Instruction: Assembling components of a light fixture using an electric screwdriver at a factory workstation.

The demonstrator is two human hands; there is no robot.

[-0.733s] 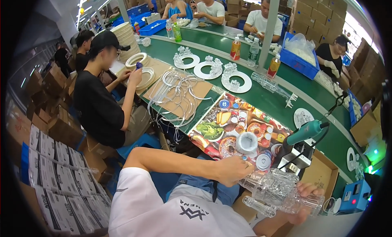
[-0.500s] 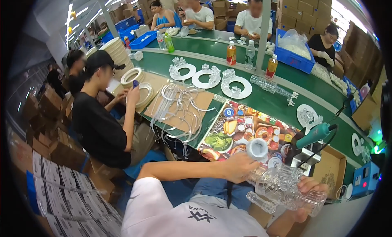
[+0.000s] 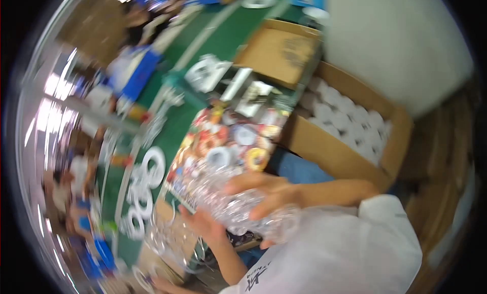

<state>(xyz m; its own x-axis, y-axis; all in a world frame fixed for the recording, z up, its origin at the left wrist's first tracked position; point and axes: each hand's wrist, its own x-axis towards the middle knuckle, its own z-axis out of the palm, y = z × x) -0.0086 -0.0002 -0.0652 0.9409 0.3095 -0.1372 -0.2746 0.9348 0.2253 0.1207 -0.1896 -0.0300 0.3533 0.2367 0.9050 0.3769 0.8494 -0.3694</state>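
A long clear plastic assembly (image 3: 223, 205) with tubular branches lies across in front of my chest, blurred by motion. At its far end is a round white-rimmed cup (image 3: 219, 157). My right hand (image 3: 271, 192) is wrapped over its near part, the fingers curled round the clear plastic. Beside its left side, my left hand (image 3: 209, 227) has its fingers spread; whether it touches the plastic cannot be made out. Under the assembly's far end is a mat printed with colourful food pictures (image 3: 203, 137).
An open carton (image 3: 401, 142) of white cylinders stands to the right, beyond my right arm. Farther off is a shallow cardboard tray (image 3: 269, 45). White rings (image 3: 153, 167) with clear parts line the green bench (image 3: 175, 126); clear tubing (image 3: 170, 238) lies at lower left.
My view has swung right and tilted, bringing the carton of white cylinders into sight. My left hand has come off the cup end and opened; my right hand still grips the assembly.
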